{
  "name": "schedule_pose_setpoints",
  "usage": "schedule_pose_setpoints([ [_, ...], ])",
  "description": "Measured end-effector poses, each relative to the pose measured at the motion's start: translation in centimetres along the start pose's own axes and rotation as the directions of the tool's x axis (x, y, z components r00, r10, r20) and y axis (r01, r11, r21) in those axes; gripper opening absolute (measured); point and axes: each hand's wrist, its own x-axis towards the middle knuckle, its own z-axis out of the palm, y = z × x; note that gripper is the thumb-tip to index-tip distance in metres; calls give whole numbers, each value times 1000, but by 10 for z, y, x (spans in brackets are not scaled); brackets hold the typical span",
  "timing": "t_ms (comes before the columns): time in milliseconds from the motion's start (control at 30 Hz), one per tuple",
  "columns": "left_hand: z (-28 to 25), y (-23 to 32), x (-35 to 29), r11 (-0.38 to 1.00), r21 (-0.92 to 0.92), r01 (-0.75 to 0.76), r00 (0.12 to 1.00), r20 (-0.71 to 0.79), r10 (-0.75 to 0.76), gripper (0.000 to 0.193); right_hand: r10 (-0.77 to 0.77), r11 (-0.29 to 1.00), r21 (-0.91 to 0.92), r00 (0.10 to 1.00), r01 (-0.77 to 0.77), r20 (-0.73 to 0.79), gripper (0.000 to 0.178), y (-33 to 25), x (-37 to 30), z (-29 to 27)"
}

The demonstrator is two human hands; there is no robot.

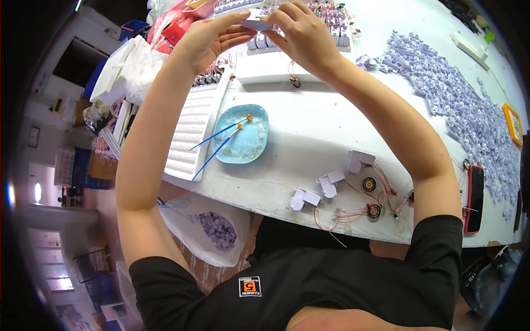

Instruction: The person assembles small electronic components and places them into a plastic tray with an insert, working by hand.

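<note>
While both arms stretch over the table, left hand and right hand grip a pale case between thumbs and fingers, probably for steadiness; blue sticks (handles outward, likely for easy grabbing) overhang the dish.

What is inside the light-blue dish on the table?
The orange-tipped ends of two thin blue sticks, and whitish residue on the bottom. Beneath them, the dish's surface is covered and cannot be seen.

Held casing pale lavender; casing pile likewise. Surface white. Dish light blue. Sticks blue, orange-tipped. Shirt black; patch orange, black, white.
</note>
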Motion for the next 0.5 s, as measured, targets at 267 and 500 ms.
schedule_pose_setpoints([
  [267,5,-6,18,976,-191,107,992,-44,-117,22,-34,999,11,999,34,10,28,15,-7,9],
  [500,-11,16,33,983,168,-77,981,-165,104,18,455,818,369,889,-442,55,61,26,-34,11],
])
